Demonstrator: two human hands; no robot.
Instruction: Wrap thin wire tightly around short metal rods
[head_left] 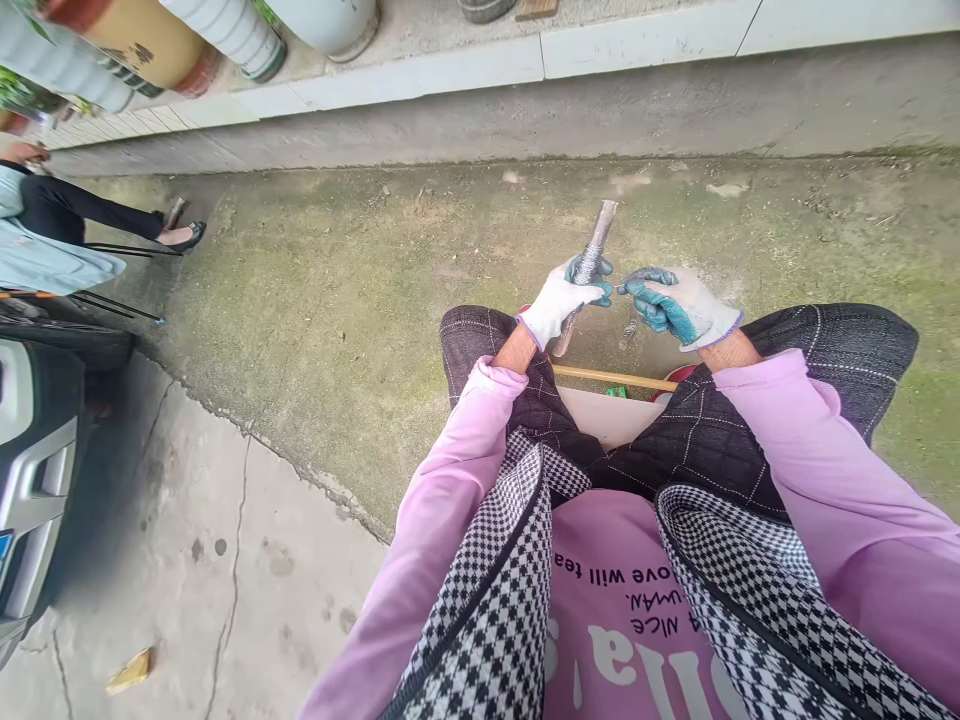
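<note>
My left hand (556, 303), in a white glove with a blue-green coated palm, is closed around a short wooden stick (603, 220). Silvery wire (589, 264) appears to be wound about the stick's middle; the stick leans, its upper end pointing away from me. Close by on the right is my right hand (684, 306) in a matching glove, fingers curled into a pinch towards the stick. Whatever lies between those fingertips is too small to make out. Below the hands, a small greyish piece (628, 332) shows against the ground.
Between my knees are a light wooden rod (611, 377) and a small green item (616, 392). A seated person (82, 205) is at the far left, above a parked car (41, 480). Flowerpots (150, 45) line a tiled ledge (465, 72). A yellowish chunk (130, 671) lies on the concrete.
</note>
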